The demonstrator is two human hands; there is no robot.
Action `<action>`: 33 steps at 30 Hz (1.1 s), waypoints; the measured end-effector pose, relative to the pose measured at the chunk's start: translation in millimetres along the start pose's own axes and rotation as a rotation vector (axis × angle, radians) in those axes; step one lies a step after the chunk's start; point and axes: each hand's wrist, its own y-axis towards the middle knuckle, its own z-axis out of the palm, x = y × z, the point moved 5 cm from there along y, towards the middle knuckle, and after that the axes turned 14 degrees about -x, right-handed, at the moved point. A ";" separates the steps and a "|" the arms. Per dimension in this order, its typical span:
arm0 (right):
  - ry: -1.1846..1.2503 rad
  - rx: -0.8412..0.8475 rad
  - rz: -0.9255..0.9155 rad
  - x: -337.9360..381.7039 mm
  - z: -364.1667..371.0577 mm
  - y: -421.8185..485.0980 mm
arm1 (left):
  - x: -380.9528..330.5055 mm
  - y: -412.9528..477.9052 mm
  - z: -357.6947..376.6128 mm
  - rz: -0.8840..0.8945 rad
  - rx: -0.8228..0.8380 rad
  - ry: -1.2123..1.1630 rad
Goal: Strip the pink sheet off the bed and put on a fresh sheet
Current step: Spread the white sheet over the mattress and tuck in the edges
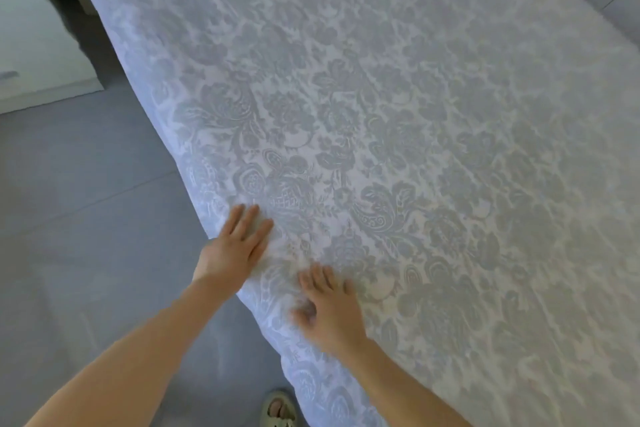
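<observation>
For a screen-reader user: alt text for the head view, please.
A person's left hand and right hand rest on a spread pale floral sheet, near the edge that drapes toward the grey floor. A sandalled foot shows below.

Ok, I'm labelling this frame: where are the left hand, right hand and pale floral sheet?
left hand [239,250], head view, back of hand
right hand [329,310], head view, back of hand
pale floral fabric sheet [415,114], head view, flat top
</observation>
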 end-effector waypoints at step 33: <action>0.107 -0.074 0.376 62.2 -134.2 194.6 | 201.5 160.2 -66.8 -0.860 -0.124 -0.640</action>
